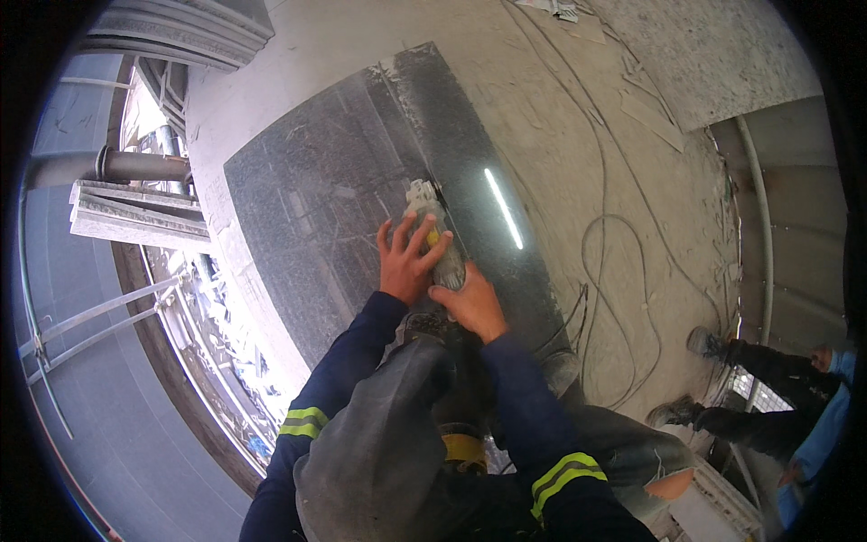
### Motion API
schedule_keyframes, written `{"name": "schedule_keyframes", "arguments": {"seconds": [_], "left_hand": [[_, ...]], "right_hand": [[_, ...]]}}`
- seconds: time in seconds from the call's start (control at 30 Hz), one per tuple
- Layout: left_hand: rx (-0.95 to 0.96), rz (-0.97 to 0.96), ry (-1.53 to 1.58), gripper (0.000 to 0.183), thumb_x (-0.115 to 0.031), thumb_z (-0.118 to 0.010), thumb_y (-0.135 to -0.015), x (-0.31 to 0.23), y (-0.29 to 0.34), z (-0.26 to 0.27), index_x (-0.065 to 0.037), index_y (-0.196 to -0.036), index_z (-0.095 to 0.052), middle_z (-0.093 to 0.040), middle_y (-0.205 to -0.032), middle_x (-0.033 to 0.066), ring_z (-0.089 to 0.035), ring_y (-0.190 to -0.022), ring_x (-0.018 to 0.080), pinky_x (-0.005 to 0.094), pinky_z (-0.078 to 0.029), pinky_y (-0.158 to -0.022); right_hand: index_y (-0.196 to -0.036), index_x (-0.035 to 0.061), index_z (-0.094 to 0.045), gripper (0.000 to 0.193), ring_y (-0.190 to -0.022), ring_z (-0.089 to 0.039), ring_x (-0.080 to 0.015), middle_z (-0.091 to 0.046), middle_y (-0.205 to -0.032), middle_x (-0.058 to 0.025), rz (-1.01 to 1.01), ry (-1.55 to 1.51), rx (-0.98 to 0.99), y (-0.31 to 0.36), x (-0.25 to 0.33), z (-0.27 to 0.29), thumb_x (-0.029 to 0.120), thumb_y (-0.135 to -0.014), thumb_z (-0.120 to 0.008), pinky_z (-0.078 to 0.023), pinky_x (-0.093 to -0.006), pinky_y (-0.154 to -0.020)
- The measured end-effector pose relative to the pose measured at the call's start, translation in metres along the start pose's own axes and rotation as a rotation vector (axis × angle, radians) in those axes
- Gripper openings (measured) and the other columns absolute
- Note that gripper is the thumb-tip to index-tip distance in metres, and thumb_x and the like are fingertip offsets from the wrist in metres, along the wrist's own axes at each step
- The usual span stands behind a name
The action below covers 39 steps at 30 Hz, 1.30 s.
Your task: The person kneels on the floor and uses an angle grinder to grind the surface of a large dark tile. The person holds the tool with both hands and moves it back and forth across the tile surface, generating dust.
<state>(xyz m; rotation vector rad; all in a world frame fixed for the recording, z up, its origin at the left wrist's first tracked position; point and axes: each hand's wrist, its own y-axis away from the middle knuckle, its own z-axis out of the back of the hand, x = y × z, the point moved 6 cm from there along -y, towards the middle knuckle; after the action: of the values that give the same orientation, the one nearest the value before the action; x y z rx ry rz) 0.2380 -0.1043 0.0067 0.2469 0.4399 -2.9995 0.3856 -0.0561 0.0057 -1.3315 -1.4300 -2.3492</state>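
Note:
A dark polished stone slab (312,194) lies flat in front of me, with a pale dusty line running from its far edge toward the tool. On this line rests a dust-covered angle grinder (421,194); its disc edge is mostly hidden. My left hand (408,264) lies over the grinder's body from the left, fingers spread across it and gripping. Behind it, my right hand (475,305) is wrapped around the rear of the same tool, its thumb on the near side. Much of the handle is covered by my hands.
Cables (623,221) loop over the dusty floor to the right. Stacked slabs (140,217) stand at left, more at upper left. A pale stone slab (713,54) is at upper right. Another person (768,384) stands at lower right. My raised knee (379,434) is close below my hands.

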Motion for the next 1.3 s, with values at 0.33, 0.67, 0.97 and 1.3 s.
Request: {"name": "schedule_keyframes", "arguments": {"seconds": [0.33, 0.67, 0.97, 1.3], "left_hand": [[0.042, 0.024, 0.035, 0.065, -0.021, -0.084, -0.084, 0.006, -0.009, -0.004, -0.036, -0.144, -0.064, -0.051, -0.162, 0.0042, -0.043, -0.153, 0.0352, 0.0682, -0.030, -0.122], [-0.004, 0.007, -0.010, 0.066, -0.021, -0.086, -0.082, 0.010, -0.011, -0.008, -0.037, -0.142, -0.065, -0.053, -0.161, 0.0034, -0.045, -0.150, 0.0340, 0.0681, -0.032, -0.121], [0.011, 0.015, 0.010, 0.070, -0.018, -0.086, -0.080, -0.001, 0.006, 0.000, -0.037, -0.144, -0.064, -0.052, -0.161, 0.0025, -0.044, -0.151, 0.0338, 0.0678, -0.031, -0.122], [0.035, 0.003, -0.032, 0.068, -0.017, -0.084, -0.082, 0.015, -0.015, -0.011, -0.034, -0.145, -0.064, -0.052, -0.162, 0.0031, -0.044, -0.152, 0.0340, 0.0679, -0.031, -0.122]], "right_hand": [[-0.133, -0.0065, -0.059, 0.069, -0.110, -0.074, -0.0426, -0.073, -0.118, -0.0288, 0.000, 0.013, 0.028, -0.019, -0.006, -0.003, 0.037, -0.085, -0.083, -0.057, -0.0480, -0.097], [-0.132, -0.0070, -0.060, 0.068, -0.105, -0.075, -0.0383, -0.073, -0.117, -0.0271, -0.010, -0.023, 0.024, -0.017, 0.005, 0.000, 0.035, -0.084, -0.084, -0.058, -0.0473, -0.093], [-0.135, -0.0063, -0.059, 0.072, -0.117, -0.071, -0.0447, -0.073, -0.123, -0.0288, -0.059, 0.000, 0.041, 0.008, 0.004, 0.002, 0.036, -0.083, -0.085, -0.055, -0.0493, -0.101], [-0.134, -0.0063, -0.059, 0.071, -0.092, -0.077, -0.0387, -0.076, -0.109, -0.0249, -0.023, -0.110, 0.041, -0.028, -0.003, -0.005, 0.037, -0.083, -0.084, -0.061, -0.0459, -0.082]]}}
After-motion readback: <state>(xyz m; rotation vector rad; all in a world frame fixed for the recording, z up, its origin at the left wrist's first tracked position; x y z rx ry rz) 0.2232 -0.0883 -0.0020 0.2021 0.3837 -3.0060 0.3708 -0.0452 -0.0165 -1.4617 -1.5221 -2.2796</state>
